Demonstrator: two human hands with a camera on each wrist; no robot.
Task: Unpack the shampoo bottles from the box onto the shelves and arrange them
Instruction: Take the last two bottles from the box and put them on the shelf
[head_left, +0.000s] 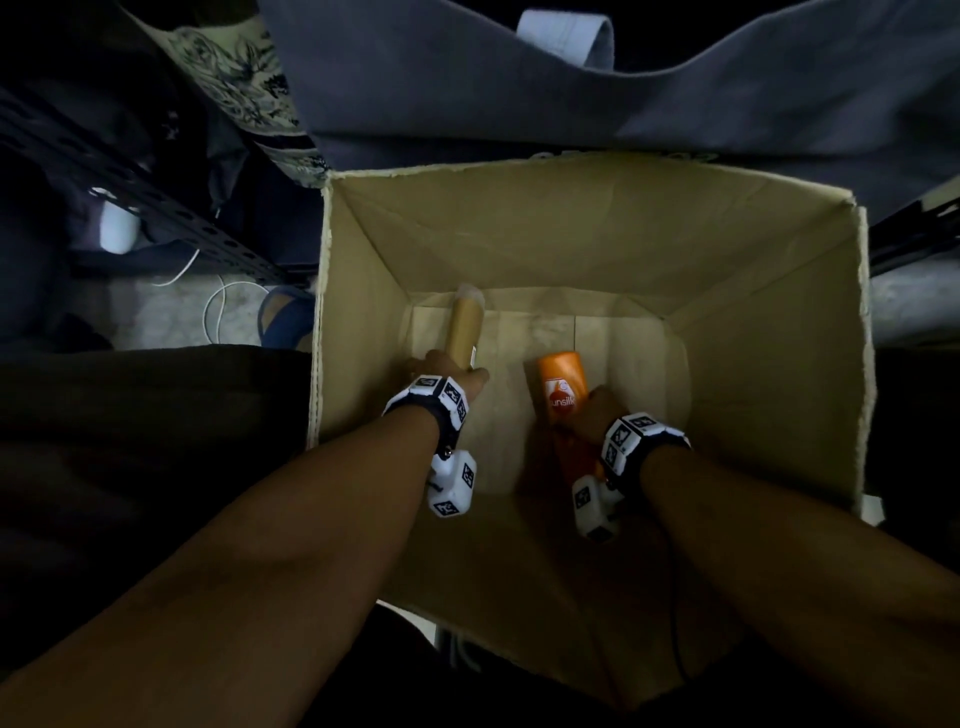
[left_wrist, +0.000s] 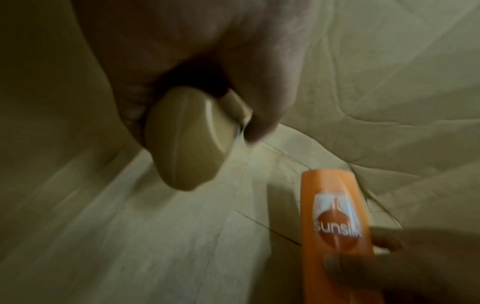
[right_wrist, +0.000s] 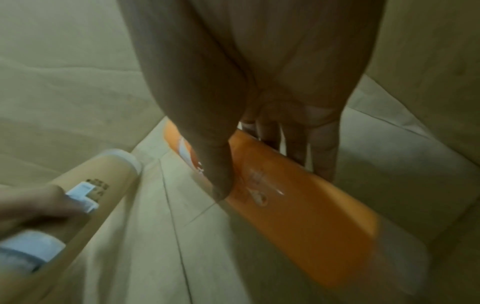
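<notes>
Both hands reach down inside a deep cardboard box (head_left: 753, 322). My left hand (head_left: 449, 371) grips a tan shampoo bottle (head_left: 465, 327) near the box's left wall; its fingers wrap round the tan bottle (left_wrist: 187, 139), whose end faces the left wrist camera. My right hand (head_left: 592, 410) holds an orange Sunsilk bottle (head_left: 563, 387) by its sides. In the right wrist view the thumb lies on one face of the orange bottle (right_wrist: 298, 205) and the fingers (right_wrist: 322, 144) curl behind it. The orange bottle (left_wrist: 337, 216) and the tan bottle (right_wrist: 103, 185) each show in the other wrist view.
Grey cloth (head_left: 571, 78) hangs over the far side of the box. A dark perforated metal shelf rail (head_left: 130, 176) runs at the left, with a white cable (head_left: 218, 306) and a blue slipper (head_left: 285, 317) on the floor beside the box. The box floor shows bare cardboard (head_left: 545, 332).
</notes>
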